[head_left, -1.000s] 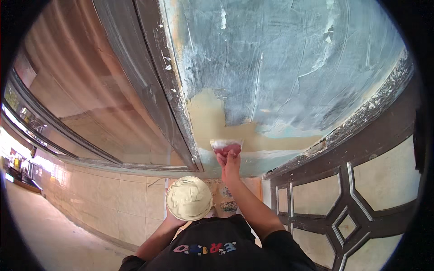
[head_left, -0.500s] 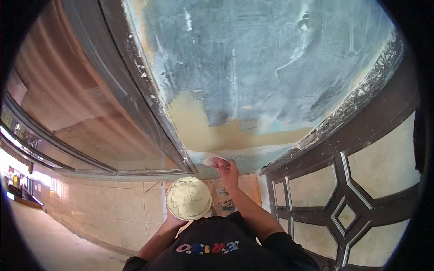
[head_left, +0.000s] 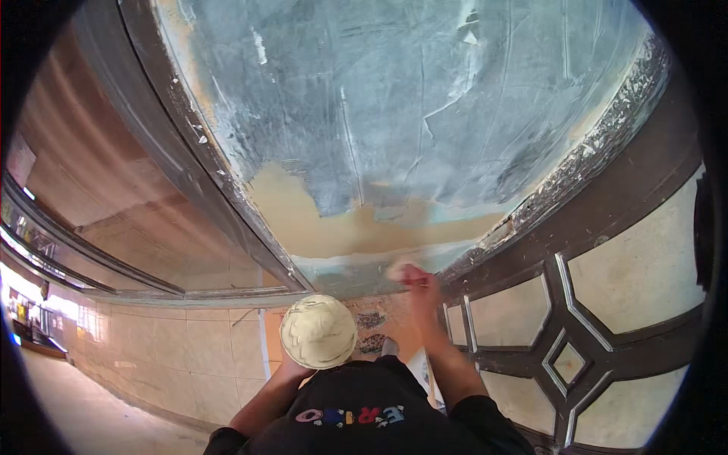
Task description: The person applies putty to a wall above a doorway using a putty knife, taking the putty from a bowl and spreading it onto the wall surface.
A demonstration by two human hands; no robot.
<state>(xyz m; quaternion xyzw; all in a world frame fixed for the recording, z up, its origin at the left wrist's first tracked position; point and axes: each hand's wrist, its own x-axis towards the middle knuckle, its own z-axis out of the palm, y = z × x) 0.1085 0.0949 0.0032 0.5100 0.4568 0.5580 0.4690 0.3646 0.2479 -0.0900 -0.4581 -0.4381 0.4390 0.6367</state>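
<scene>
My left hand (head_left: 291, 367) is closed round the lower side of a round tub of cream-coloured putty (head_left: 318, 331), held close to my body. The putty is heaped in swirls and hides most of the fingers. My right hand (head_left: 422, 280), blurred by motion, grips a small pale putty spreader (head_left: 397, 268). The spreader is at the bottom strip of the wall panel (head_left: 394, 98), near its right corner; I cannot tell whether it touches. Grey-blue scraped paint covers the upper panel. Below it runs a tan patch (head_left: 318, 231), with a whitish band along its lower edge.
A dark frame (head_left: 227, 182) and brownish glass border the panel on the left. At right stands a dark door (head_left: 553, 303) with pale panes and a diamond. Tiles (head_left: 205, 341) lie at lower left. A stained board (head_left: 371, 326) lies at my feet.
My right hand has moved right with the spreader along the bottom of the panel. The view has shifted slightly, while the left hand still holds the tub in front of me.
</scene>
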